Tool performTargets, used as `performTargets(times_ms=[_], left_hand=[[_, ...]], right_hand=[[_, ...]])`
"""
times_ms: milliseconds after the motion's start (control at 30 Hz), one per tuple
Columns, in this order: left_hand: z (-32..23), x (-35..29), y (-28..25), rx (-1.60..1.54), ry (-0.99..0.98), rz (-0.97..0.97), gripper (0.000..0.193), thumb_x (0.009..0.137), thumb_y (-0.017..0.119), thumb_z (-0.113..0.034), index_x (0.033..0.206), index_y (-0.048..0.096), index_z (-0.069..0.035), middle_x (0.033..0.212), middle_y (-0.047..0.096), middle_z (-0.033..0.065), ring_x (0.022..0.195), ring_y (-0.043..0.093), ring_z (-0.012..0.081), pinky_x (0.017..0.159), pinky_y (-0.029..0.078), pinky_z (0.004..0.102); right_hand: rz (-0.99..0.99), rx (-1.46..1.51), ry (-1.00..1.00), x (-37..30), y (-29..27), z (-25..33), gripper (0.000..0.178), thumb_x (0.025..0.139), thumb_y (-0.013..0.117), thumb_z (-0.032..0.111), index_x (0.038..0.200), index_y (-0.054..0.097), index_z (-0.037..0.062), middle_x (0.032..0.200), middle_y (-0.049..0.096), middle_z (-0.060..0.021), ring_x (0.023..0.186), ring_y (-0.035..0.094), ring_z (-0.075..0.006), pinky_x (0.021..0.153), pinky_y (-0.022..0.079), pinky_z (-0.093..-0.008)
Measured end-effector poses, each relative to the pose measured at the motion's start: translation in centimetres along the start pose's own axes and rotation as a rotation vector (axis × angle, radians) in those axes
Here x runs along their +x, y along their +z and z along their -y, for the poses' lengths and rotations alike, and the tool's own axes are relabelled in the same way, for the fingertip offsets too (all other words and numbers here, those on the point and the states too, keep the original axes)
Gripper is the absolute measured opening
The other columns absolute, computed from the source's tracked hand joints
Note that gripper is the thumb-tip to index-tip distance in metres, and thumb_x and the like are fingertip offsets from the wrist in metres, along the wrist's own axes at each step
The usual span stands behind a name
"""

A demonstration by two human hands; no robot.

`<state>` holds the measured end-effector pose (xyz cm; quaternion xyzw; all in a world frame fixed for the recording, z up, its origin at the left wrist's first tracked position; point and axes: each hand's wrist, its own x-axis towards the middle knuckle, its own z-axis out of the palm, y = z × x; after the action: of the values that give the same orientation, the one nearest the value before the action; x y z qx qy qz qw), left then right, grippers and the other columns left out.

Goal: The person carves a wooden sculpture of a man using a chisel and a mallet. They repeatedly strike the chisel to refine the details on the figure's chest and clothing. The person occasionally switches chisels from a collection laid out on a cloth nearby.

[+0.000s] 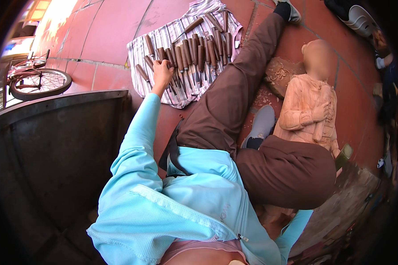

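Note:
A wooden figure (308, 106), carved with a robe and folded arms, lies on the floor by my right knee. To the left, a striped cloth (139, 46) bears several carving chisels (201, 57) with brown wooden handles. My left hand (162, 74) reaches over the cloth's left part, fingers bent and closed at a chisel handle; the fingers partly cover it. My right forearm goes under my bent right knee, which hides most of my right hand (339, 172). Only a sliver of skin shows there, beside a short cylindrical piece with a greenish end (346, 152); its grip is hidden.
My left leg (234, 84) stretches between the cloth and the figure. A round wooden block (281, 77) with shavings stands beside the figure. A dark metal panel (57, 163) rises on my left, with a bicycle wheel (40, 84) beyond. Another person's shoe (362, 20) is at the far right.

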<state>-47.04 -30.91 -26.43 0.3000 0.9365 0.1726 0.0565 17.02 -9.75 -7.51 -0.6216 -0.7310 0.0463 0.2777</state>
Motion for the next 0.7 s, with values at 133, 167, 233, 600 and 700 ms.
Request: performTargets(times_ms=[133,167,233,600,700], left_hand=[[-1.2,-1.6,-0.6,0.112,-0.151,0.262,0.037,0.076,0.074,-0.032,0.098,0.068,-0.003,0.104,0.061,0.0209,0.097,0.062,0.0371,0.082,0.051,0.0423],[0.7,-1.7,0.0,0.095,-0.217,0.352,0.037,0.076,0.074,-0.034,0.093,0.069,-0.002,0.097,0.064,0.0207,0.093,0.064,0.0366,0.080,0.052,0.0419],[0.8,-1.8,0.9,-0.074,-0.238,0.429,0.039,0.074,0.075,-0.038,0.075,0.070,0.001,0.072,0.069,0.0180,0.077,0.069,0.0327,0.075,0.053,0.0392],[-2.3,-0.9,-3.5,-0.881,-0.539,0.600,0.020,0.091,0.064,-0.015,0.103,0.056,-0.002,0.084,0.061,0.0042,0.068,0.063,0.0142,0.064,0.058,0.0291],[-6.0,-0.7,-6.7,-1.025,-0.405,0.528,0.019,0.092,0.064,-0.015,0.100,0.052,-0.002,0.085,0.060,0.0044,0.072,0.064,0.0150,0.069,0.058,0.0288]], right_hand=[[0.001,0.016,0.007,-0.2,0.1,-0.2,0.046,0.085,0.071,0.015,0.126,0.052,0.0029,0.103,0.067,-0.0179,0.091,0.069,-0.0274,0.073,0.054,-0.0368],[0.011,0.035,0.008,-0.4,0.5,-0.2,0.046,0.085,0.071,0.015,0.126,0.052,0.0029,0.103,0.067,-0.0179,0.091,0.069,-0.0274,0.073,0.054,-0.0368],[0.001,0.032,0.017,-0.3,0.2,-0.4,0.046,0.085,0.071,0.015,0.126,0.052,0.0028,0.104,0.067,-0.0179,0.091,0.069,-0.0275,0.073,0.054,-0.0368],[-0.009,0.063,0.028,-0.3,0.5,-1.3,0.046,0.086,0.071,0.014,0.126,0.052,0.0027,0.105,0.067,-0.0178,0.092,0.069,-0.0277,0.074,0.054,-0.0370],[-0.016,0.112,0.023,-0.3,1.0,-1.7,0.046,0.086,0.071,0.014,0.126,0.052,0.0027,0.105,0.067,-0.0178,0.093,0.069,-0.0278,0.075,0.054,-0.0371]])
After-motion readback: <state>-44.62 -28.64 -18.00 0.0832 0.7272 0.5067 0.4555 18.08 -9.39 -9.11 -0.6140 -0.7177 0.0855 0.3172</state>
